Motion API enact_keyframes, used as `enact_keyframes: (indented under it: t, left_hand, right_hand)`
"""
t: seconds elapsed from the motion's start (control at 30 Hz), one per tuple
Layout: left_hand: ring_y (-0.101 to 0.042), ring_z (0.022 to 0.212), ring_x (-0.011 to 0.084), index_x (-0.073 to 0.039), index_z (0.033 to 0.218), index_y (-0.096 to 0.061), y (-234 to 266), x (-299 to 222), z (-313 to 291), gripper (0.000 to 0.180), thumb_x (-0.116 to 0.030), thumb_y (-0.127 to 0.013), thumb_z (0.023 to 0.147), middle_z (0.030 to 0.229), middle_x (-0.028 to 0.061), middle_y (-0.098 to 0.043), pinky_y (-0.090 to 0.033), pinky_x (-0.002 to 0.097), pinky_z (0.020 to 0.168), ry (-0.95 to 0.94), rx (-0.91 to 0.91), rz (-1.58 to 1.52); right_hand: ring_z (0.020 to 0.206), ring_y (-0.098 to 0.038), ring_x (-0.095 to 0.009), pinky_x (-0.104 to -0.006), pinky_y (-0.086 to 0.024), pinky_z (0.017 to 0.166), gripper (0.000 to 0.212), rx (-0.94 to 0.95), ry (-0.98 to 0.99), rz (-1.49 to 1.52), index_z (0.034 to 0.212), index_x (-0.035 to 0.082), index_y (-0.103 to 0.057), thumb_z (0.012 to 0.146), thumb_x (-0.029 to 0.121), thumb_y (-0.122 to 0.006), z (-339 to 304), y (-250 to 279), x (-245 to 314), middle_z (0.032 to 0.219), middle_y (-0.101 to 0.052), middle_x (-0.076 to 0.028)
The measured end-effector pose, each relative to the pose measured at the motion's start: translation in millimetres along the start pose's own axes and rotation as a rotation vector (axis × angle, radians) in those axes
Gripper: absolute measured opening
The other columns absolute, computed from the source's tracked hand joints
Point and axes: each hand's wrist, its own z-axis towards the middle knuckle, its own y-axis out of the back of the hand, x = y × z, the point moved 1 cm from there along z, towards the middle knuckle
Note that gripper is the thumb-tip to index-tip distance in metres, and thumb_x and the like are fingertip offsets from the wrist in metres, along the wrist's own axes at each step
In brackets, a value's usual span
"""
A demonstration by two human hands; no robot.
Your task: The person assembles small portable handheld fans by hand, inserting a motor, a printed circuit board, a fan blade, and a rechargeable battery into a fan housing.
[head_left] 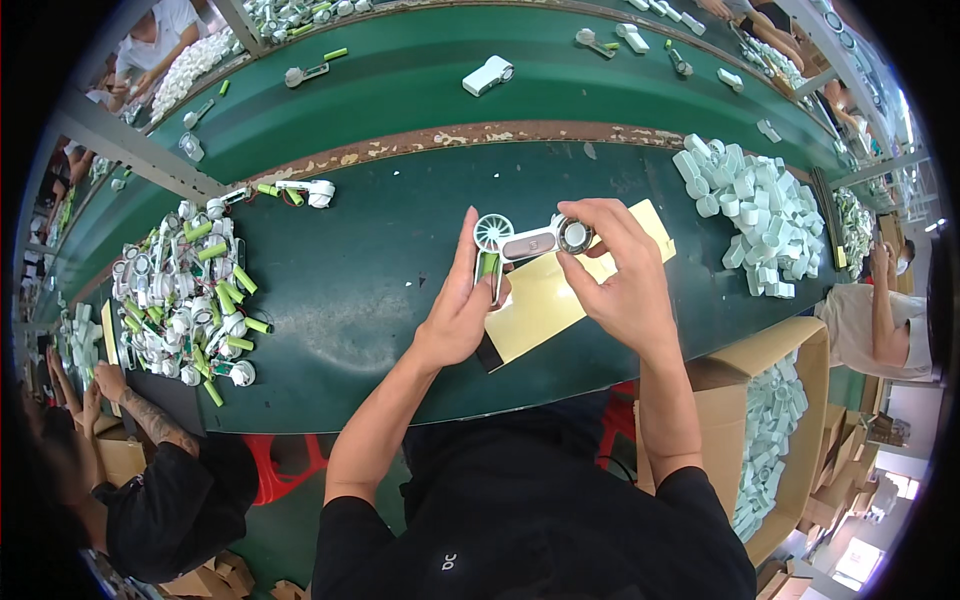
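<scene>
Over the middle of the bench, my left hand (455, 318) grips a pale green handheld-fan shell (493, 232), its round spoked grille pointing away from me. A bright green cylindrical battery (490, 264) shows inside its handle. My right hand (632, 290) pinches the dark-ringed round end of a fan inner assembly (530, 244) with a long greyish body between thumb and fingers. That assembly's other end meets the shell just below the grille; whether the two are joined I cannot tell. Beneath both hands lies a yellow sheet (540, 325) on the green bench.
At left is a heap of fan assemblies (180, 290) with wires and green batteries; at right, a pile of pale green shells (760, 220). A cardboard box (715, 375) of shells stands beside me. Beyond the bench runs a green conveyor (400, 85) with scattered fan parts. Co-workers sit on both sides.
</scene>
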Motion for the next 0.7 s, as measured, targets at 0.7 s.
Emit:
enact_keyframes:
  t: [0.7]
  left_hand:
    - [-0.052,0.073,0.0092,-0.010,0.167,-0.014,35,-13,15,0.066,-0.007,-0.040,0.106,0.119,0.0058,-0.057,-0.037,0.0206,0.060,-0.012,-0.182,-0.332]
  right_hand:
    - [0.084,-0.067,-0.031,-0.0410,-0.056,0.076,0.035,0.394,0.056,0.043,0.122,0.001,-0.071,0.089,0.011,-0.077,-67,-89,-23,0.099,-0.063,-0.014]
